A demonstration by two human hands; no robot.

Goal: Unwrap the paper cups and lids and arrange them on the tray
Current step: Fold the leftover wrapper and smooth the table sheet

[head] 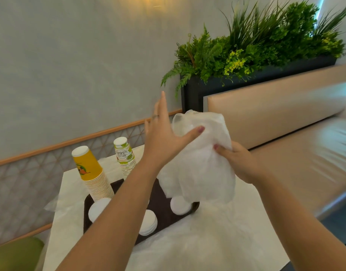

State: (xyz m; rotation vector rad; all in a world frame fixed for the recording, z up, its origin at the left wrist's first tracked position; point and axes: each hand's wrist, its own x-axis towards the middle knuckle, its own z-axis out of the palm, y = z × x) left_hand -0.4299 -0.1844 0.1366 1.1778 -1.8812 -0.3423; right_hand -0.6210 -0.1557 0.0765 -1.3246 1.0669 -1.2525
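A crumpled clear plastic wrapper (201, 163) hangs in the air above the dark brown tray (164, 210). My right hand (240, 163) grips its right side with curled fingers. My left hand (164, 133) has straight fingers, the thumb pressing the wrapper's upper left. On the tray stand an upside-down stack of yellow paper cups (91, 173) and, behind it, a stack of white-and-green "Hello Summer" cups (125, 155). Piles of white lids (98, 209) (148, 222) (180, 205) lie on the tray.
The tray sits on a white table (217, 241) with more loose plastic film (54, 204) at its left edge. A beige bench seat (295, 153) runs along the right, a black planter (236, 79) with greenery behind it. A grey wall lies to the left.
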